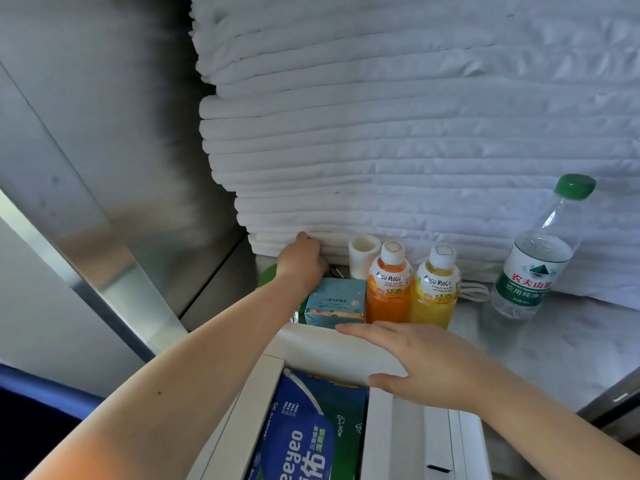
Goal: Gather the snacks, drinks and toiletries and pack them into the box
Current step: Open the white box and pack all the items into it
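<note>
An open white cardboard box (408, 441) sits at the bottom, holding a blue and green tissue pack (301, 438). My right hand (422, 362) rests flat on its far flap, fingers straight. Behind the box, on the shelf, stand a light blue toiletry carton (336, 301), an orange Mogu Mogu bottle (388, 292), a yellow Mogu Mogu bottle (434, 296) and a white cylinder (362, 256). Farther right stands a water bottle (533, 265) with a green cap. My left hand (303, 258) reaches behind the carton, fingers curled over a green item (267, 277) that is mostly hidden.
A tall stack of folded white linen (415, 133) fills the back of the shelf, right behind the bottles. A metal wall (121, 133) closes the left side. A white cord (474, 292) lies between the yellow bottle and the water bottle.
</note>
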